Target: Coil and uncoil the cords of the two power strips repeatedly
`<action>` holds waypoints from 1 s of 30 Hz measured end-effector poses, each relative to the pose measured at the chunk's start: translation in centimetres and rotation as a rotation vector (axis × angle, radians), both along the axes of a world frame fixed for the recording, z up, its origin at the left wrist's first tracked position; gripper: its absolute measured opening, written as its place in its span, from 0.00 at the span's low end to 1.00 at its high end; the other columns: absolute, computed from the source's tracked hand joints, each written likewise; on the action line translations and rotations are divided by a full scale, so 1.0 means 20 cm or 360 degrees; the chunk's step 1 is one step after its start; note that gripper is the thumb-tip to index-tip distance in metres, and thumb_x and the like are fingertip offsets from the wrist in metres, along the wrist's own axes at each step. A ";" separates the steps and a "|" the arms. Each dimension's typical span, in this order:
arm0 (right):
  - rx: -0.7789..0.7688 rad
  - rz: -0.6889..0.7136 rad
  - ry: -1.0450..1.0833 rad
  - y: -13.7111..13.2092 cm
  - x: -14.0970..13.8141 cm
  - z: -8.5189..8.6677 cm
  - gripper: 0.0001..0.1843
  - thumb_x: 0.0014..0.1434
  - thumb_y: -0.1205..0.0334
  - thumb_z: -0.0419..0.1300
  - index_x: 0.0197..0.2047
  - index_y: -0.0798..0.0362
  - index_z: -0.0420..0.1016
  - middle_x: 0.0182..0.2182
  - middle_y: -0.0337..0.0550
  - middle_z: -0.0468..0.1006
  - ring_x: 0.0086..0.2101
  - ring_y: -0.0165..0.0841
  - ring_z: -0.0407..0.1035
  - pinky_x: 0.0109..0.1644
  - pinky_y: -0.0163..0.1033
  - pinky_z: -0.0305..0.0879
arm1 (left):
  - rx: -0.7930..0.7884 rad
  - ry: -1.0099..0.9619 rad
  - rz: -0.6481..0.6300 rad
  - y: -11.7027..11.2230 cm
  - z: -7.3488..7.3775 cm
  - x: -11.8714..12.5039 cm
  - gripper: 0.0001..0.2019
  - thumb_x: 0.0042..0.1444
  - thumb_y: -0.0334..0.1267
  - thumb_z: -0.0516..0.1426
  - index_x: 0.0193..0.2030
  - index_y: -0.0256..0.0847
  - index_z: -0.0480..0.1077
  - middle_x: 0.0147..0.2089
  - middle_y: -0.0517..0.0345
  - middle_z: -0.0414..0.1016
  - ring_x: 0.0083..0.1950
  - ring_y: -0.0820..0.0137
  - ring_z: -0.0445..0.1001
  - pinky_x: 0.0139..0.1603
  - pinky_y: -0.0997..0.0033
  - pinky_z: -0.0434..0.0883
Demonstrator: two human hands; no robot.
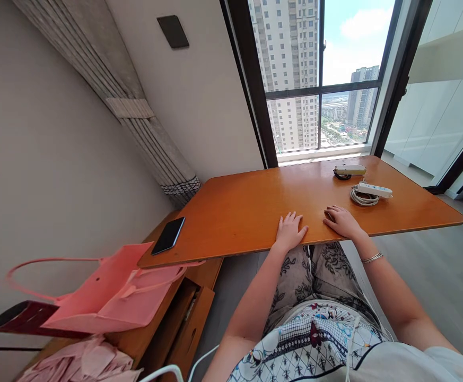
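My left hand (290, 231) lies flat on the front edge of the orange-brown wooden table (247, 212), fingers spread, holding nothing. To its right, my right hand (341, 220) rests on the same tabletop with its fingers stretched out and slightly bent, also holding nothing. Beyond the right hand sits a white power strip (374, 190) with its pale cord (361, 198) coiled beside it. Farther back is a second, yellowish power strip (349, 170) with a black coiled cord (341, 176). A dark smartphone (168, 235) lies at the table's left end.
A pink tote bag (107, 292) stands left of the table on a wooden cabinet (191, 329) with an open drawer. Pink cloth (80, 363) lies at lower left. Behind the table are a tall window (321, 93) and a tied grey curtain (136, 116).
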State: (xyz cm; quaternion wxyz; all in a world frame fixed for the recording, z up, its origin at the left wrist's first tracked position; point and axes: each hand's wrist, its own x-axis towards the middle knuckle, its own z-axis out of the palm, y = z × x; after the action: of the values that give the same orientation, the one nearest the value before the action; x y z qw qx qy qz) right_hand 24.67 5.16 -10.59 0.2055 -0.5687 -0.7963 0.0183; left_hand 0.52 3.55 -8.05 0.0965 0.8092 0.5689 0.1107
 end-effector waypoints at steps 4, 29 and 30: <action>-0.0010 -0.0006 -0.0003 0.00 0.00 0.00 0.26 0.67 0.50 0.55 0.60 0.58 0.75 0.62 0.56 0.72 0.65 0.50 0.62 0.70 0.54 0.56 | -0.0008 0.0001 0.0004 0.00 0.00 0.00 0.28 0.67 0.50 0.49 0.70 0.38 0.62 0.76 0.45 0.54 0.78 0.57 0.49 0.77 0.47 0.43; -0.0001 -0.0009 0.0029 0.00 0.00 -0.01 0.25 0.67 0.50 0.56 0.59 0.56 0.76 0.62 0.55 0.73 0.65 0.48 0.62 0.69 0.54 0.57 | 0.0016 -0.0015 -0.0007 0.00 -0.01 0.00 0.28 0.67 0.50 0.50 0.69 0.38 0.63 0.76 0.44 0.55 0.78 0.57 0.50 0.77 0.46 0.44; -0.0010 -0.0011 0.0027 0.00 0.00 0.00 0.25 0.67 0.50 0.56 0.59 0.56 0.76 0.62 0.55 0.73 0.65 0.48 0.61 0.70 0.54 0.56 | 0.0018 -0.0016 -0.0009 0.00 -0.01 0.00 0.28 0.67 0.50 0.50 0.69 0.38 0.63 0.76 0.44 0.55 0.78 0.57 0.50 0.77 0.46 0.44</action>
State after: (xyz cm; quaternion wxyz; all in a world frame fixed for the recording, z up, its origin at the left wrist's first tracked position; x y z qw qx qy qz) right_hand 24.68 5.16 -10.63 0.2106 -0.5719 -0.7924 0.0250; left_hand 0.51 3.57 -8.24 0.0950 0.8107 0.5656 0.1177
